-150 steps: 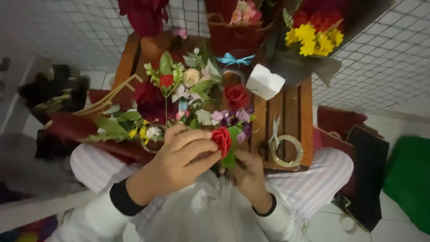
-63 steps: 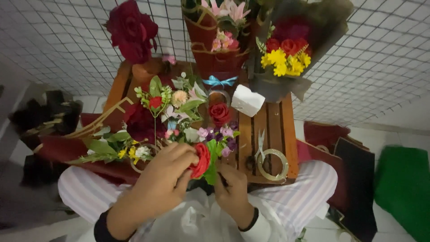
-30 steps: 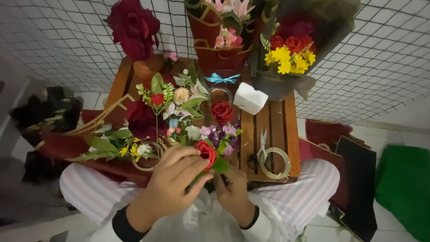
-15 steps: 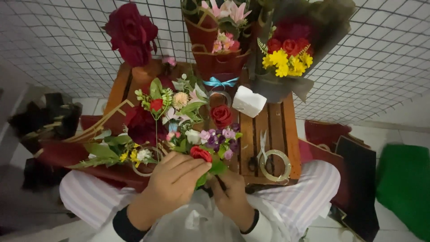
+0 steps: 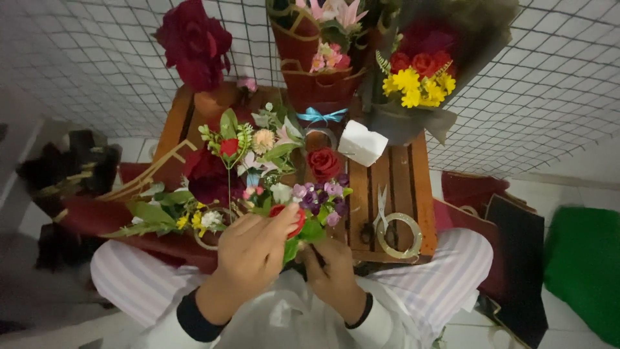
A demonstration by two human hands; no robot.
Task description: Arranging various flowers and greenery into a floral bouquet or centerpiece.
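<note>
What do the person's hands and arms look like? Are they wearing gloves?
No gloves. Both hands are bare: the left hand and the right hand. Each arm has a white sleeve ending at the wrist in a snug black cuff. No rings, watch or markings can be made out.

Light: dim and warm, we saw no glare | Shadows: deep at the left side and in the lower corners | Focus: soft overall, left hand [image 5: 248, 252] slightly blurred | Distortion: wire grid [image 5: 549, 97] curved toward the edges
</note>
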